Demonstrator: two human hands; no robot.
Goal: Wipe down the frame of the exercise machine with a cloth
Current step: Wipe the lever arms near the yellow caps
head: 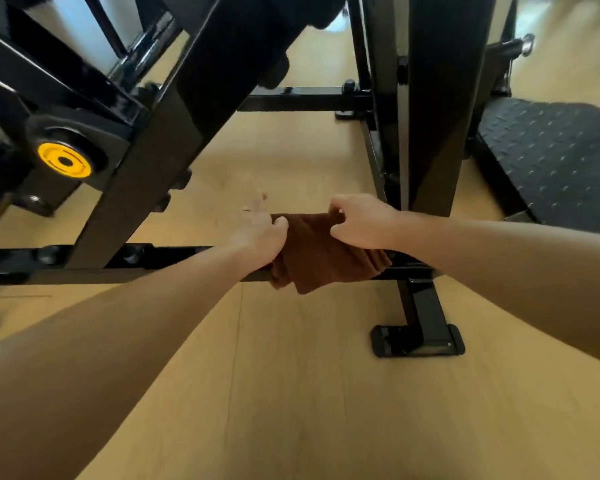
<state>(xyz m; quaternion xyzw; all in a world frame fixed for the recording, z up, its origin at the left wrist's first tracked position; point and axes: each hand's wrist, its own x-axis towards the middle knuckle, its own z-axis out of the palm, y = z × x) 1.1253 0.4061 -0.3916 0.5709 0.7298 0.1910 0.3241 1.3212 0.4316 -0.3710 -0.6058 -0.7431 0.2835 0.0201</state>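
Soft brown folded cloth [321, 252], limp over low black steel frame bar [94, 261]; left hand [260, 233] and right hand [359, 221] pinch its upper corners.

Black frame posts [142, 188] flanking open floor [291, 161]

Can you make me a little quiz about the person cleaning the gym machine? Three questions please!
1. True or false: both hands hold the brown cloth.
2. What colour is the round cap on the machine, at the left of the picture? A) red B) yellow C) green
3. Fill in: the cloth is draped over a low black ____ of the frame.

Key:
1. True: the left hand and right hand each grip an end of it.
2. B
3. bar, which runs just above the wooden floor.
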